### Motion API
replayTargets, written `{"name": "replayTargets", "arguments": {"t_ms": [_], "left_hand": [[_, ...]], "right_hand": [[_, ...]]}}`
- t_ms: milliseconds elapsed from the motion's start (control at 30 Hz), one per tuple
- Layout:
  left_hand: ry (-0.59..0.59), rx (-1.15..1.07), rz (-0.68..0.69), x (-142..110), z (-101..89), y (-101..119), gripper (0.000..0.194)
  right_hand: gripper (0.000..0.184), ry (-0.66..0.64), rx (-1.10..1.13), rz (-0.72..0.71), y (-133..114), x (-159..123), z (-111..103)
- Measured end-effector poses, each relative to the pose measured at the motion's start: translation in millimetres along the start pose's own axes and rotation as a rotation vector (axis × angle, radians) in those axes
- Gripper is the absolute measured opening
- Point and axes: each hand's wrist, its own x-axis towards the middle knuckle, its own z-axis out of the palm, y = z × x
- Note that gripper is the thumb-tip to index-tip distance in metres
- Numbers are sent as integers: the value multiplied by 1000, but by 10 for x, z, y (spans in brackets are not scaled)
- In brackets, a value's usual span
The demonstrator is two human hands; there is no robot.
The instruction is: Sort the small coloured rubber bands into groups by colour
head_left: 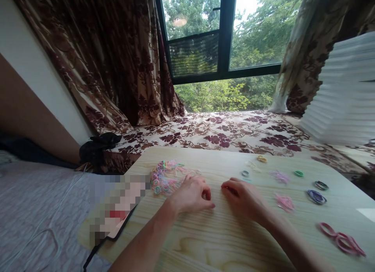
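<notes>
Because the left hand (191, 194) lies over its edge, we cannot see the whole heap of mixed bands (164, 178), which sits at the left side of the table (187, 244). This left hand has curled fingers, and the thumb stands apart from them; its palm is hidden from us. Of the right hand (243, 195), bent low above the wood grain, we cannot tell whether the fingertips meet or pinch something. Both forearms are cut off by the lower border.

A flat object (124, 215) near the left edge is covered by coarse blur squares, so we cannot read its surface; a black cord (90, 256) leaves its lower end. The heap's bands are small, thin and ring-like, in pastel colours. At the right, the pink bunch (284, 203) and the purple bunch (279, 177) look soft and tangled, with blurred outlines, whereas the dark blue bands (316, 197) and the reddish bands (342, 238) are thicker loops. Behind, we notice floral cloth (222, 133) and a white, ridged sheet (345, 88), cropped at the right.
</notes>
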Motion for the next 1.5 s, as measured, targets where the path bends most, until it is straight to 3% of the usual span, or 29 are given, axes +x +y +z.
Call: {"name": "replayTargets", "arguments": {"t_ms": [433,533,667,833,1233,1400,1500], "left_hand": [[-26,70,41,0,7,-6,11],[28,69,51,14,18,1,11],[134,-31,40,36,8,26,13],[149,-201,-12,42,13,45,16],[89,-509,-69,60,56,-19,20],[102,-472,-126,90,69,-81,27],[77,-423,-91,96,59,-82,31]], "right_hand": [[28,20,42,-1,3,-6,0],[26,21,130,-5,-10,-8,-16],[24,8,318,5,-39,-11,-9],[23,-22,497,13,-103,0,-9],[25,7,510,-22,-141,1,-59],[29,-38,531,26,-101,10,-66],[29,-41,535,58,-94,14,-66]]}}
